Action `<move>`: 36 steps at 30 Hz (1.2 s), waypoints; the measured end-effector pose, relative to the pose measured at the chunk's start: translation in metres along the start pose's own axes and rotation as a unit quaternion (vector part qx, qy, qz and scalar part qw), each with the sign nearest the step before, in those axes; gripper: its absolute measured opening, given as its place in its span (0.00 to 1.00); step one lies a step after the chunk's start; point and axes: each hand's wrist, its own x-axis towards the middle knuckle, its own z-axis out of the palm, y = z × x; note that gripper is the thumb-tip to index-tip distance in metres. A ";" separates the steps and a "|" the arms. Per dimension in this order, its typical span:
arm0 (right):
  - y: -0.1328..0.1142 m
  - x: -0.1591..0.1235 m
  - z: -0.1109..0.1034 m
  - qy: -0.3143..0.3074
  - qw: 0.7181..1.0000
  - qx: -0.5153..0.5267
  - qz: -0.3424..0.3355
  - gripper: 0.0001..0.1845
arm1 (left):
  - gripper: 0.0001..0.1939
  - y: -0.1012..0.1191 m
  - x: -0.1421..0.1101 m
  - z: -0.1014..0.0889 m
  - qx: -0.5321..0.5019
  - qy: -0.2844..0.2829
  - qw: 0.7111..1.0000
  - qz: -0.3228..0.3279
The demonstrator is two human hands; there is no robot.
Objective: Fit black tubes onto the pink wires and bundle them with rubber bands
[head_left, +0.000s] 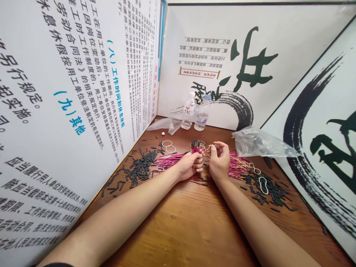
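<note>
Head view: left hand (190, 166) closed round black-tipped pink bundle (196, 147), long axis roughly 12–6 o'clock. Bundle lies at right hand's (219, 163) 10 o'clock; right fingertips pinch thin strand (209, 147), type unclear. Loose pink wires (239, 165) at 3 o'clock; black tubes (141, 167) at 9. Bottles (202, 114) beyond, 12 o'clock.

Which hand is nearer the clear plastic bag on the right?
Right. The right hand is just left of the plastic bag; the left hand, holding the black-tipped bundle, is farther left, on the right hand's other side.
</note>
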 end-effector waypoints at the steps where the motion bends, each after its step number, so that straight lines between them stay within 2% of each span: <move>1: 0.000 0.000 0.000 0.000 1.000 0.000 0.001 0.11 | 0.05 0.000 0.000 0.000 0.000 0.001 1.000 -0.002; 14: -0.002 -0.001 0.001 -0.004 1.000 0.007 0.013 0.13 | 0.05 0.000 0.000 -0.001 0.010 -0.006 1.000 -0.005; 27: -0.010 -0.005 0.002 -0.048 0.999 0.025 0.010 0.15 | 0.07 -0.004 0.002 -0.004 0.000 0.005 1.000 0.018; 36: -0.009 -0.004 0.003 -0.031 0.999 0.031 0.015 0.16 | 0.10 -0.007 0.005 -0.004 0.004 0.019 0.999 0.028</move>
